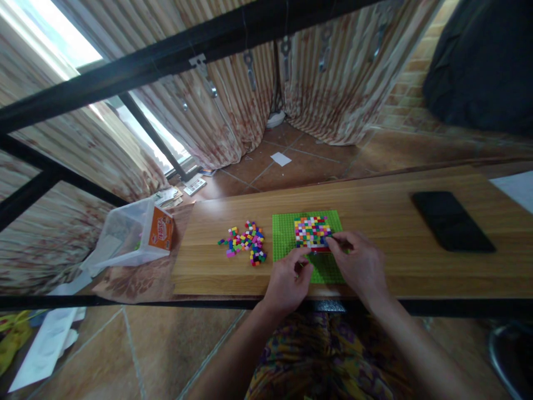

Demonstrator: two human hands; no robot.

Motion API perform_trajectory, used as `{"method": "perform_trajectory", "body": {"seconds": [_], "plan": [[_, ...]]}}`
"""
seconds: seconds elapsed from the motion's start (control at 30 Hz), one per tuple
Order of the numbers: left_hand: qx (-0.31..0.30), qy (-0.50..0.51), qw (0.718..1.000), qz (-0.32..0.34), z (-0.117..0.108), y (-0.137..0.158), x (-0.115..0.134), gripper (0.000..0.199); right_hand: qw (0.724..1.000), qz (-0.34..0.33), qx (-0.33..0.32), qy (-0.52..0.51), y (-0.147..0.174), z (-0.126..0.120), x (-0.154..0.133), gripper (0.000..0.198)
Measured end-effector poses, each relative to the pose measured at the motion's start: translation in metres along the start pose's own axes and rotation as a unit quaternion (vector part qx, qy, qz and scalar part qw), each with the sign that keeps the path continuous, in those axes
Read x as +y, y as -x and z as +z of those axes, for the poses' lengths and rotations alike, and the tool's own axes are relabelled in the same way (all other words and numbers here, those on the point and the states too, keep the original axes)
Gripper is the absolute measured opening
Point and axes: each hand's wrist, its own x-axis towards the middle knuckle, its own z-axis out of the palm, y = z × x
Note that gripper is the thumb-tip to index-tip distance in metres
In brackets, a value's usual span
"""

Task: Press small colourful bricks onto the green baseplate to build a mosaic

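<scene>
A green studded baseplate [283, 225] lies on the wooden board in front of me. On it stands a tight block of small multicoloured building bricks [311, 230], with a red strip [320, 249] along its near edge. My right hand [361, 264] is at the block's right edge, thumb and forefinger pinched on a tiny brick that they mostly hide. At the block's near left corner, my left hand [289, 278] has its forefinger stretched to the bricks, thumb apart from it; nothing shows between them. Left of the baseplate lies a loose pile of small bricks [245, 241].
A dark phone or tablet [453, 221] lies on the wooden board [387, 222] to the right. Past its left end stands a clear plastic box [129, 230] with an orange label. A black metal bar [166, 53] with hanging clips crosses above, before curtains [233, 105].
</scene>
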Motion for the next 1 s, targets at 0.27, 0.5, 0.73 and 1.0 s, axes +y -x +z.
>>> {"method": "perform_trajectory", "body": {"seconds": [0.27,0.5,0.73,1.0], "plan": [[-0.097,0.023,0.995,-0.003,0.026,-0.025,0.010,0.056,1.000,-0.004,0.006,-0.022,0.003,0.002,0.005,0.038],[-0.092,0.023,0.995,0.000,0.033,-0.024,0.004,0.057,0.998,-0.014,-0.010,-0.062,0.004,0.001,0.010,0.033],[-0.096,0.016,0.995,-0.005,0.034,-0.024,0.002,0.056,0.998,-0.011,-0.017,-0.063,0.005,0.002,0.011,0.035],[-0.087,0.004,0.996,-0.001,0.037,-0.024,-0.001,0.058,0.996,0.016,-0.033,-0.076,0.002,-0.004,0.006,0.035]]}}
